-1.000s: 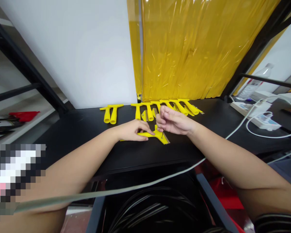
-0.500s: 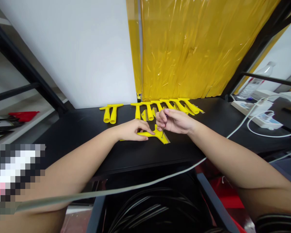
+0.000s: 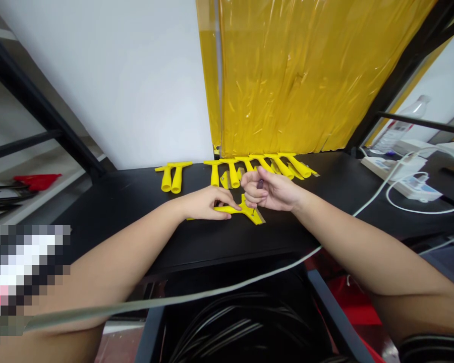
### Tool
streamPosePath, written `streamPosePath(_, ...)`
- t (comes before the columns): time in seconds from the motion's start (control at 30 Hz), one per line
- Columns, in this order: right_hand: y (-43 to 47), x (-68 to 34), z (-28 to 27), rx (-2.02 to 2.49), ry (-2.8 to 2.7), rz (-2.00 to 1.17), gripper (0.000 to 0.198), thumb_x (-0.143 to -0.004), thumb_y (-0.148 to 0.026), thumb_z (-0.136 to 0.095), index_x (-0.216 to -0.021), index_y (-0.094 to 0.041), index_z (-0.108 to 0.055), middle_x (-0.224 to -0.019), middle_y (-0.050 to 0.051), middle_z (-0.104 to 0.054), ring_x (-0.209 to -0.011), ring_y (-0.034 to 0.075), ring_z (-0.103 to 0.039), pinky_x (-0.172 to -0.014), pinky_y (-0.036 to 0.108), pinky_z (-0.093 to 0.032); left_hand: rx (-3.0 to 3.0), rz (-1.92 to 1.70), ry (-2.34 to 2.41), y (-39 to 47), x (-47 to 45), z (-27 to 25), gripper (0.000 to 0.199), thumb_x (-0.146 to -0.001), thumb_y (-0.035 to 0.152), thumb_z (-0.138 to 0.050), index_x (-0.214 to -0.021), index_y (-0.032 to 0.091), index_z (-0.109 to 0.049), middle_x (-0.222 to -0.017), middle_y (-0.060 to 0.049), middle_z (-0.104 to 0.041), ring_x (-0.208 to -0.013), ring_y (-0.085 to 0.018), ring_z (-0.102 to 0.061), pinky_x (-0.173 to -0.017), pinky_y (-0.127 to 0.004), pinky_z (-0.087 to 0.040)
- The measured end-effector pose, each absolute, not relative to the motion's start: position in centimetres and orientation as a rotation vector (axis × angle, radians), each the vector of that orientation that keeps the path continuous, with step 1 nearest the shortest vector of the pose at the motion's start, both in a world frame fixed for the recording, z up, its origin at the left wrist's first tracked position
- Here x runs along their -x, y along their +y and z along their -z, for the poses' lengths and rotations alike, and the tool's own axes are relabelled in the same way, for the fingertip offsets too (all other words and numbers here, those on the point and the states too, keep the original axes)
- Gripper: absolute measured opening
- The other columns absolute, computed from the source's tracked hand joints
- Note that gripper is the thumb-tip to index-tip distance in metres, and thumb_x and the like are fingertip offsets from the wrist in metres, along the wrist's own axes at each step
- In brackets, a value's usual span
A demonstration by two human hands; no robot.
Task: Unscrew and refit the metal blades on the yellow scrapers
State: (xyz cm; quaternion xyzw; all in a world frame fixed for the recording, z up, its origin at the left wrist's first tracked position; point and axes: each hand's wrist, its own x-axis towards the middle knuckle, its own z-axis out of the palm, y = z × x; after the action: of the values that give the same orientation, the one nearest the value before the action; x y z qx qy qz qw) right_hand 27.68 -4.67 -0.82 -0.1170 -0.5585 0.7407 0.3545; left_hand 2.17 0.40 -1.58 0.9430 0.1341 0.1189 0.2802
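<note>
A yellow scraper (image 3: 245, 207) lies flat on the black tabletop (image 3: 212, 242), its wide head pointing right with a thin blade along the edge. My left hand (image 3: 208, 201) is closed around its handle and presses it down. Above the head, my right hand (image 3: 268, 189) grips a small screwdriver (image 3: 261, 184) with a dark handle. The screwdriver's thin shaft points down, its tip at a screw spot on the scraper head. Fingers hide part of the handle.
More yellow scrapers (image 3: 265, 164) stand in a row along the back, with two others (image 3: 172, 176) to their left. A white cable (image 3: 227, 290) crosses in front of me. Power strips (image 3: 412, 176) and a plastic bottle (image 3: 401, 126) are at the right.
My right hand has turned at the wrist and its fingers have shifted around the screwdriver, so its handle end now shows. The left hand and scraper have stayed put.
</note>
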Motion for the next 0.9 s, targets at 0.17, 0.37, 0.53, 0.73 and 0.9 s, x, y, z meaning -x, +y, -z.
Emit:
streamPosePath(0.17, -4.81, -27.78, 0.82, 0.297, -1.414, -1.840, 0.031, -0.092, -0.038, -0.082, -0.095, -0.022, -0.055, -0.088, -0.003, -0.058, -0.074, 0.012, -0.055, -0.076, 0.032, -0.052, -2.503, -0.355, 0.346, 0.48, -2.17, 1.64, 0.034, -0.088, 0.027, -0.080, -0.121, 0.025, -0.082, -0.103, -0.008, -0.076, -0.085, -0.018, -0.067, -0.079, -0.028, -0.050)
streamPosePath(0.37, -4.50, -27.81, 1.05, 0.260, -1.502, -1.843, 0.034, -0.102, -0.048, -0.068, -0.089, -0.016, -0.067, -0.067, -0.004, -0.051, -0.062, 0.011, -0.050, -0.074, 0.033, -0.051, -2.506, -0.363, 0.322, 0.65, -2.15, 1.80, 0.034, -0.088, 0.028, -0.080, -0.122, 0.025, -0.081, -0.105, -0.008, -0.076, -0.087, -0.018, -0.068, -0.081, -0.029, -0.051)
streamPosePath(0.53, -4.88, -27.74, 0.93, 0.251, -1.437, -1.905, 0.029, -0.101, -0.049, -0.069, -0.104, -0.024, -0.055, -0.064, -0.009, -0.041, -0.056, 0.010, -0.040, -0.071, 0.029, -0.046, -2.525, -0.334, 0.345, 0.54, -2.14, 1.71, 0.036, -0.089, 0.027, -0.079, -0.125, 0.025, -0.080, -0.105, -0.008, -0.076, -0.084, -0.017, -0.067, -0.076, -0.027, -0.050)
streamPosePath(0.73, -4.89, -27.69, 0.54, 0.323, -1.420, -1.824, 0.034, -0.095, -0.044, -0.077, -0.088, -0.019, -0.055, -0.090, 0.001, -0.061, -0.079, 0.015, -0.061, -0.074, 0.033, -0.050, -2.516, -0.363, 0.339, 0.45, -2.17, 1.65, 0.035, -0.088, 0.026, -0.080, -0.123, 0.025, -0.081, -0.106, -0.009, -0.076, -0.086, -0.017, -0.067, -0.077, -0.027, -0.050)
streamPosePath(0.9, -4.76, -27.79, 0.92, 0.285, -1.484, -1.918, 0.036, -0.103, -0.056, -0.063, -0.095, -0.021, -0.058, -0.057, -0.010, -0.031, -0.050, 0.009, -0.030, -0.060, 0.025, -0.036, -2.546, -0.308, 0.350, 0.46, -2.15, 1.62, 0.036, -0.091, 0.026, -0.077, -0.127, 0.024, -0.079, -0.104, -0.008, -0.075, -0.085, -0.016, -0.065, -0.077, -0.026, -0.048)
